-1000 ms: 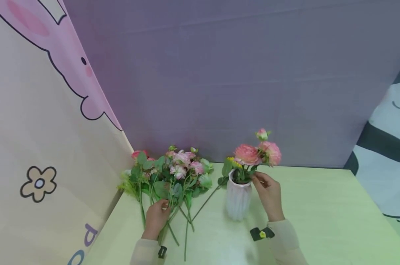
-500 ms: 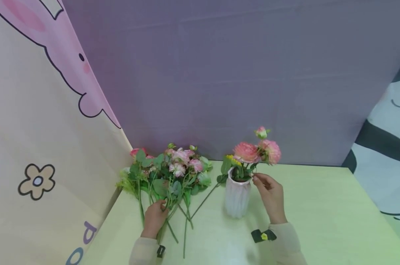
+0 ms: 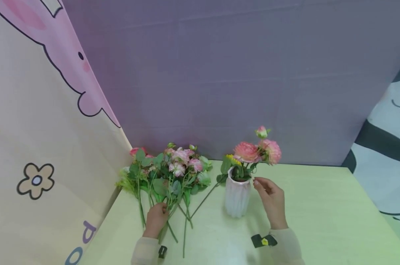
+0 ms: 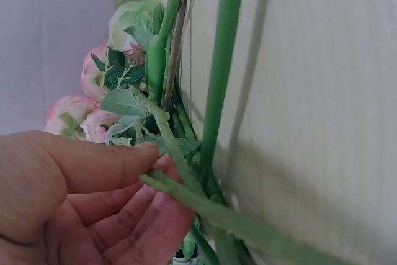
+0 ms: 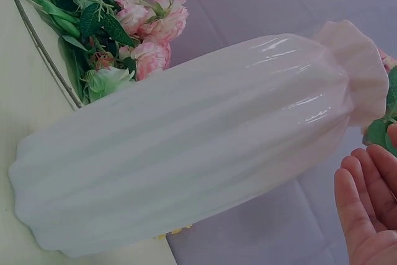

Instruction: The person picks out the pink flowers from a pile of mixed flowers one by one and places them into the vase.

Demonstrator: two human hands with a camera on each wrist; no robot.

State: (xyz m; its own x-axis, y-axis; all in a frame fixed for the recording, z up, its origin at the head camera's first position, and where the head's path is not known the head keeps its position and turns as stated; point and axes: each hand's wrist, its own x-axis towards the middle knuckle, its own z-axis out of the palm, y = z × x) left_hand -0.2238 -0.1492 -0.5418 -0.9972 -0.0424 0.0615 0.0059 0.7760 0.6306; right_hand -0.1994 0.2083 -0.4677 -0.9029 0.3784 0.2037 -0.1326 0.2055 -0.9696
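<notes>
A white ribbed vase (image 3: 237, 200) with a pinkish ruffled rim stands upright on the table and holds pink peonies (image 3: 247, 152) with a small bud. My right hand (image 3: 271, 198) is just right of the vase's rim, fingers loosely extended and holding nothing. In the right wrist view its fingers (image 5: 366, 197) stay apart from the vase. Farther left, my left hand (image 3: 156, 219) is at the stems of the pile of artificial flowers (image 3: 178, 165). Its thumb and fingers pinch at a green flower stem (image 4: 205, 206) in the left wrist view.
A yellow flower (image 3: 233, 159) with green leaves shows behind the vase, left of the peonies. Bare stems (image 3: 184, 239) point toward the near side of the pale table (image 3: 332, 213). Purple cloth (image 3: 236, 73) hangs at the back, with a patterned cloth (image 3: 37, 129) on the left.
My right hand has let go by the peonies and drawn slightly down and away from the vase's rim. The left hand stays at the stems, with little movement.
</notes>
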